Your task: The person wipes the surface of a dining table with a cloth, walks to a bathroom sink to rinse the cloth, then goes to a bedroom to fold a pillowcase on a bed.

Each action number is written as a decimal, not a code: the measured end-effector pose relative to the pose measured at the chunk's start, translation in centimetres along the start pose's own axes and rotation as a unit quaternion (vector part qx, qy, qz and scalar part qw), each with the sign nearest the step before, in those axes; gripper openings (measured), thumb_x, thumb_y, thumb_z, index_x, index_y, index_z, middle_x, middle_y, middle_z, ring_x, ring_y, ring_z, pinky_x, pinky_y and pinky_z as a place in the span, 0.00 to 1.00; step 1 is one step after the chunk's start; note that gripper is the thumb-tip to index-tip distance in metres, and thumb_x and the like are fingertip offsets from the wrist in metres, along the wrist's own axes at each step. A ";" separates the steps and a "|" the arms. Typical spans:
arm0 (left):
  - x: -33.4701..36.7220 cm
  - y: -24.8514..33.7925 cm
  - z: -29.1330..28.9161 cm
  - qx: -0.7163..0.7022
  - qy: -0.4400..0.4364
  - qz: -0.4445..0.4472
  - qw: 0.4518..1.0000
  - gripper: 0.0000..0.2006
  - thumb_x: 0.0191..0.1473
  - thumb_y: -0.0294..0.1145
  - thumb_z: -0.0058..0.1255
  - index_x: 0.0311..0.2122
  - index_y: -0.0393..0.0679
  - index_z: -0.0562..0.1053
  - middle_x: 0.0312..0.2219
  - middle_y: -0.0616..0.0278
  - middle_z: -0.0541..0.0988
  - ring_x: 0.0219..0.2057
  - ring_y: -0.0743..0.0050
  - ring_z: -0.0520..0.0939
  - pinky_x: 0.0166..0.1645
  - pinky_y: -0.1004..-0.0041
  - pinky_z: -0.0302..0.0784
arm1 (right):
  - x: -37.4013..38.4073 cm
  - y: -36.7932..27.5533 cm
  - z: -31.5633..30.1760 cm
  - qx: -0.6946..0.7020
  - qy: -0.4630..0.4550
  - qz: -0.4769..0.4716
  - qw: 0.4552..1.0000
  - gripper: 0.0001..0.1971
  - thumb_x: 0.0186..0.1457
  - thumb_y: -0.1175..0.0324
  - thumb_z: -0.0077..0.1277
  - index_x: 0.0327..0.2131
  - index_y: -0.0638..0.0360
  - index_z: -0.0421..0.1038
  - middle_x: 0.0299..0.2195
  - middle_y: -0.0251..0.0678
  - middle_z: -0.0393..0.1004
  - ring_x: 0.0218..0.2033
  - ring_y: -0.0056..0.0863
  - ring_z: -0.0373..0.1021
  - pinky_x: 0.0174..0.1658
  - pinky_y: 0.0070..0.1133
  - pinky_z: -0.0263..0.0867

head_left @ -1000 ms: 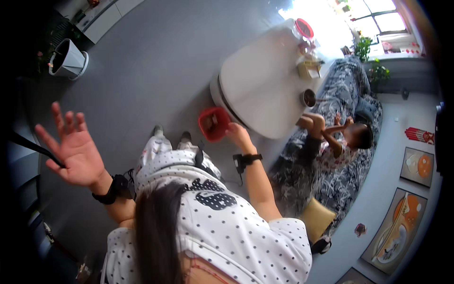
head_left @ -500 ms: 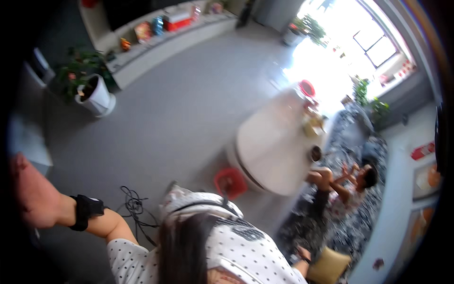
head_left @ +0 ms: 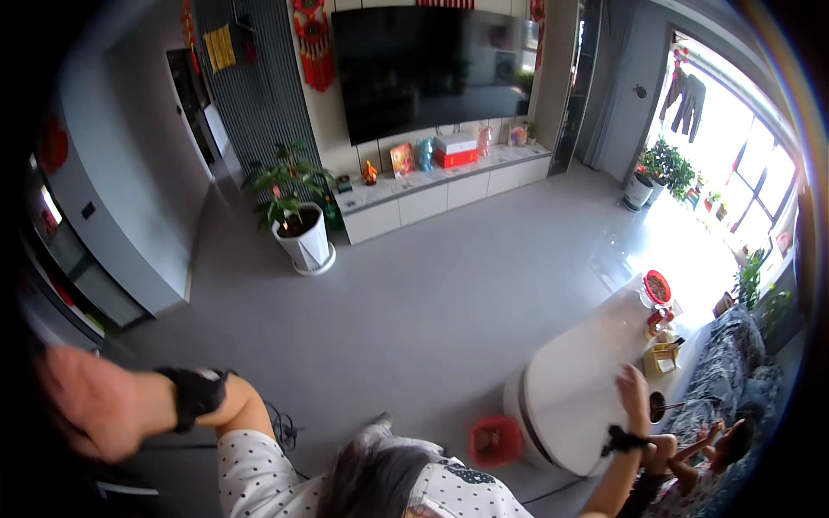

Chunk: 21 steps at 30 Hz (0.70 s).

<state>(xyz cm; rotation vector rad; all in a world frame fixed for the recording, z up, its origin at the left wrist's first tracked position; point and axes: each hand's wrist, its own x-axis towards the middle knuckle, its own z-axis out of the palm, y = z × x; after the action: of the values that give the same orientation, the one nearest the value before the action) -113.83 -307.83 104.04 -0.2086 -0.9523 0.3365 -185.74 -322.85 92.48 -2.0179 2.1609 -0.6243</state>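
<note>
My left hand (head_left: 93, 402) is held out at the far left, a dark band round its wrist. It is blurred and runs into the dark rim, so its fingers cannot be made out. No object shows in it. On the right, my right hand (head_left: 635, 395) is raised in front of the white coffee table (head_left: 577, 371), with a dark band (head_left: 623, 441) at the wrist. Its fingers point up, somewhat blurred and apart, and hold nothing visible. Nearest to it is a dark bowl (head_left: 657, 407) at the table's edge.
A red bin (head_left: 496, 441) stands beside the table, with black cables (head_left: 285, 426) on the floor farther left. Another person (head_left: 704, 470) sits on the patterned sofa (head_left: 721, 363). A potted plant (head_left: 304, 237) and a low cabinet (head_left: 423, 207) under a television (head_left: 432, 69) line the far side.
The view has tilted up and swung left, bringing the television and wall into sight. My right hand has come up in front of the table; my left stays stretched out at the left.
</note>
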 end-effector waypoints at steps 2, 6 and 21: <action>-2.3 1.8 2.0 0.031 -0.025 -0.006 0.999 0.07 0.43 0.36 0.42 0.24 0.45 0.67 0.20 0.65 0.63 0.27 0.74 0.65 0.31 0.74 0.57 | 4.5 -6.4 7.7 -0.047 -0.073 -0.161 0.983 0.17 0.46 0.64 0.53 0.41 0.59 0.67 0.35 0.42 0.72 0.34 0.35 0.69 0.36 0.26 0.66; -4.3 2.5 3.3 -0.051 -0.112 -0.001 0.992 0.10 0.47 0.43 0.45 0.29 0.49 0.68 0.25 0.76 0.64 0.26 0.83 0.65 0.28 0.83 0.58 | 6.4 -23.8 20.0 0.112 -0.314 -0.217 0.917 0.18 0.50 0.59 0.48 0.44 0.56 0.66 0.38 0.42 0.71 0.40 0.37 0.68 0.39 0.26 0.65; -9.9 1.0 -23.1 0.328 -0.094 -0.464 0.817 0.19 0.45 0.21 0.50 0.44 0.43 0.63 0.41 0.56 0.68 0.32 0.77 0.73 0.35 0.79 0.70 | 1.1 -45.9 43.1 0.102 -0.577 -0.315 0.747 0.20 0.48 0.60 0.52 0.45 0.57 0.66 0.41 0.37 0.70 0.41 0.29 0.67 0.42 0.25 0.63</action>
<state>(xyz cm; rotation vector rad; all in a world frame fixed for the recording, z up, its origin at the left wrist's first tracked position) -100.30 -311.17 83.09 0.9318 -0.9674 -0.2449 -127.75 -334.40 70.71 -2.0571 0.6583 0.3430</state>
